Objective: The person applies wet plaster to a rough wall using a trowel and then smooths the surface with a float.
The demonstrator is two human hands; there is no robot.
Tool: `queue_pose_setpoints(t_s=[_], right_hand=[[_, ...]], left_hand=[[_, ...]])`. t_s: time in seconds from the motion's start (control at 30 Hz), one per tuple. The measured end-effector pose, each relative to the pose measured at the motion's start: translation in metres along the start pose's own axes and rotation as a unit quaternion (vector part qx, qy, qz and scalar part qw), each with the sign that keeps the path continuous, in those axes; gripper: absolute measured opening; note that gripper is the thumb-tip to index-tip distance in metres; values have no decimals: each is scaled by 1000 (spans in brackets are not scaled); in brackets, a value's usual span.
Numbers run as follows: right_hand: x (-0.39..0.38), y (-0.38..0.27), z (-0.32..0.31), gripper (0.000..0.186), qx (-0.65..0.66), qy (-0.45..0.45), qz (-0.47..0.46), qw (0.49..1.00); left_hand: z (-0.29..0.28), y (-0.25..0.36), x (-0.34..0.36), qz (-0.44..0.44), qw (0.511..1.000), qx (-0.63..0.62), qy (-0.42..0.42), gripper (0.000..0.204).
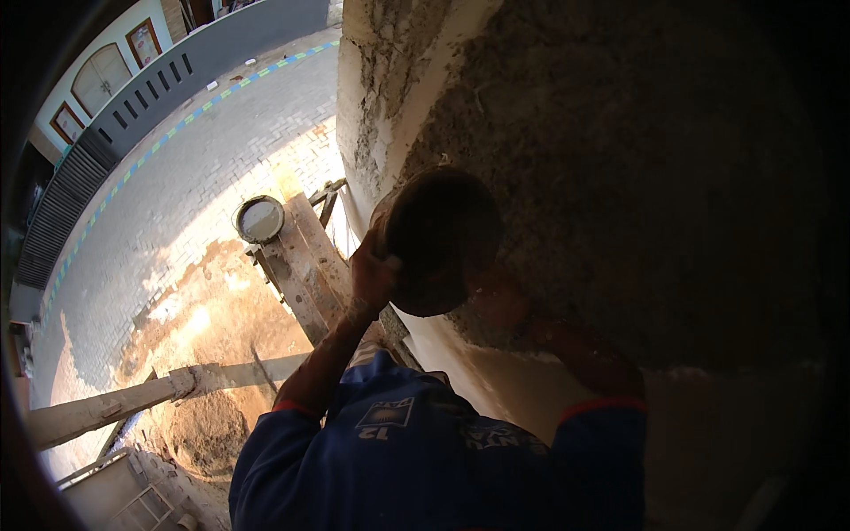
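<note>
Between the left hand (376, 273) and right hand (498, 296), before the rough wall (584, 159): dark round bucket (445, 239).

Left hand: fingers closed on the bucket's left edge; bucket lies to the right and slightly far of them. Right hand: just beside the bucket's near right edge; shadow and blur obscure it, so finger closure and contact cannot be told. Bucket mouth: longer near-to-far than across; interior too dark to show contents. Wall: right part lost in shadow. Farther left: second bucket (262, 239), holding grey material, at the planks (305, 257).
</note>
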State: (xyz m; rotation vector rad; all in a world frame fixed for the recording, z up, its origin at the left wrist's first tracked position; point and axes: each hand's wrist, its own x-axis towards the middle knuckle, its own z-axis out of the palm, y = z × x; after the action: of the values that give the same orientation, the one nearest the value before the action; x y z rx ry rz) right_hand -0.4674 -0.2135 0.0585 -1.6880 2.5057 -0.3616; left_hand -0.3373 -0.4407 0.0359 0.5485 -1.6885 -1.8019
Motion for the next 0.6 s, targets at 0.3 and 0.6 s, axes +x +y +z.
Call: queue_pose_setpoints(t_s=[0.3, 0.6], right_hand=[[-8, -5, 22, 19, 69, 112, -41, 990], [20, -19, -48, 22, 99, -6, 61, 993]], left_hand=[[3, 5, -11, 7, 999, 33, 1, 71], [10, 11, -10, 74, 996, 30, -28, 69]])
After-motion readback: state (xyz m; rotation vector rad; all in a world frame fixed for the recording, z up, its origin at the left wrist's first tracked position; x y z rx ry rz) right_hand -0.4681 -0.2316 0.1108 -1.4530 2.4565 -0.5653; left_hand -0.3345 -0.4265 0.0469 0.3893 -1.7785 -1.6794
